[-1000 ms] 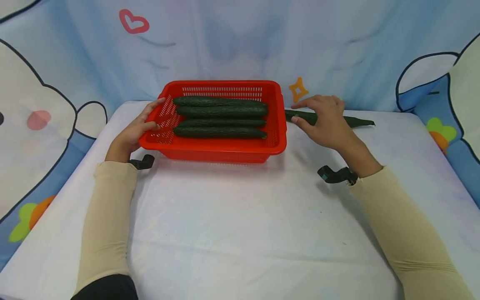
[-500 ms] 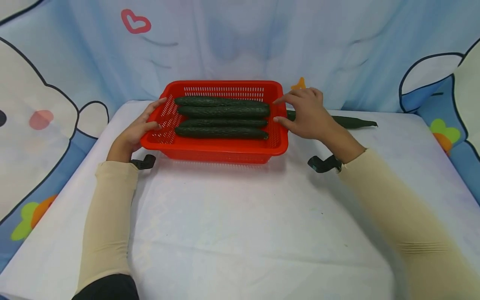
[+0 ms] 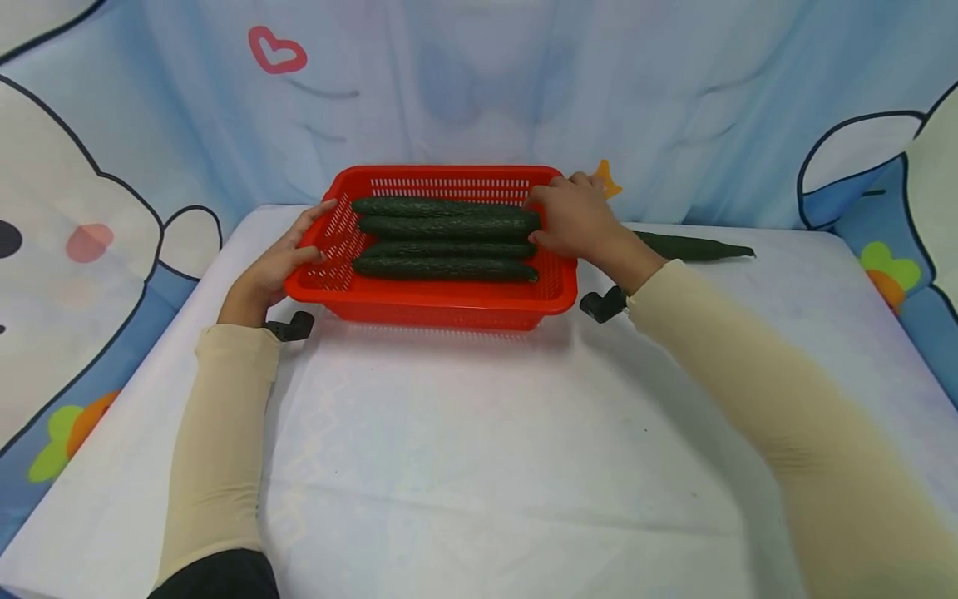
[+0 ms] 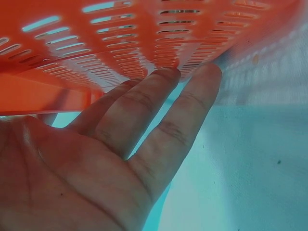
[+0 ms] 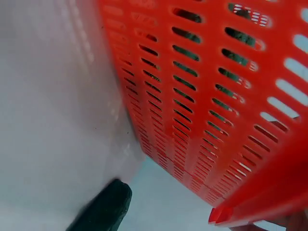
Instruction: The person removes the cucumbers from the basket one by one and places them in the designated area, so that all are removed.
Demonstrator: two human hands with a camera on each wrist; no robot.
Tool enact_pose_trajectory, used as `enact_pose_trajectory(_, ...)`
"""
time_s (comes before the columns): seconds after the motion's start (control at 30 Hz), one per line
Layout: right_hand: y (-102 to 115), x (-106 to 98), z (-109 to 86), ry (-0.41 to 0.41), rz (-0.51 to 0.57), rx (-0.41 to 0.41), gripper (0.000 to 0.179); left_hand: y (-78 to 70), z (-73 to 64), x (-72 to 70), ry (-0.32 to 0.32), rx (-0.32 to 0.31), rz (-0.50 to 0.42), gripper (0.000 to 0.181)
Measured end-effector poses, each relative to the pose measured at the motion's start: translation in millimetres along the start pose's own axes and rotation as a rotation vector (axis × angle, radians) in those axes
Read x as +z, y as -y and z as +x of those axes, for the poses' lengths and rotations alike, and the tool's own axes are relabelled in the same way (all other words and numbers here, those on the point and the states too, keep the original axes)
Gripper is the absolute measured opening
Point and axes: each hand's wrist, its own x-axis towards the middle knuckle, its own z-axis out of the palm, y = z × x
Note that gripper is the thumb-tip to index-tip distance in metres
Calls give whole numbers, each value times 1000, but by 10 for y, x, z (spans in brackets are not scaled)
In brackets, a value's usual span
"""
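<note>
Several dark green cucumbers (image 3: 449, 228) lie side by side across a red plastic basket (image 3: 430, 317) in the head view. My left hand (image 3: 266, 273) holds the basket's left rim, thumb and index finger over the edge. In the left wrist view its other fingers (image 4: 180, 115) stretch beneath, touching the slotted wall. Over the right end wall, my right hand (image 3: 575, 218) reaches in with thumb and fingers apart at the cucumbers' right ends. Whether it touches them is unclear. In the right wrist view it is nearly out of sight. One more cucumber (image 3: 694, 247) lies outside, right of the basket.
White cloth (image 3: 479, 433) covers the table. A blue printed curtain (image 3: 479, 91) hangs right behind the basket. The loose cucumber's left part is hidden behind my right hand and wrist, and its tip shows in the right wrist view.
My right hand has moved left from above the loose cucumber, across the basket's right rim, to the cucumbers inside. My left hand keeps its hold, and the basket stays in place.
</note>
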Motion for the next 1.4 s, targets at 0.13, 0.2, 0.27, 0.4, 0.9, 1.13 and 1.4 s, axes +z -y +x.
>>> enact_pose_trajectory(0.13, 57, 23, 64, 11, -50, 51, 47, -3, 2, 1, -2, -3, 6, 78)
enact_pose_trajectory(0.2, 89, 37, 99, 21, -86, 65, 48, -5, 0, 0, -6, -4, 7, 77)
enact_pose_trajectory(0.27, 114, 60, 133, 27, -132, 72, 48, -3, -2, -3, -8, -5, 8, 77)
enact_pose_trajectory(0.4, 143, 118, 178, 16, -168, 44, 46, 1, -3, 0, -3, 1, -6, 77)
enact_pose_trajectory(0.9, 191, 176, 291, 153, -208, -13, 59, -11, -23, 4, -1, 8, -30, 76)
enact_pose_trajectory(1.13, 217, 196, 296, 160, -239, -24, 60, -24, -39, 6, 7, 10, -31, 76)
enact_pose_trajectory(1.4, 207, 211, 273, 138, -302, -71, 61, -11, -31, 15, 5, 13, -30, 77)
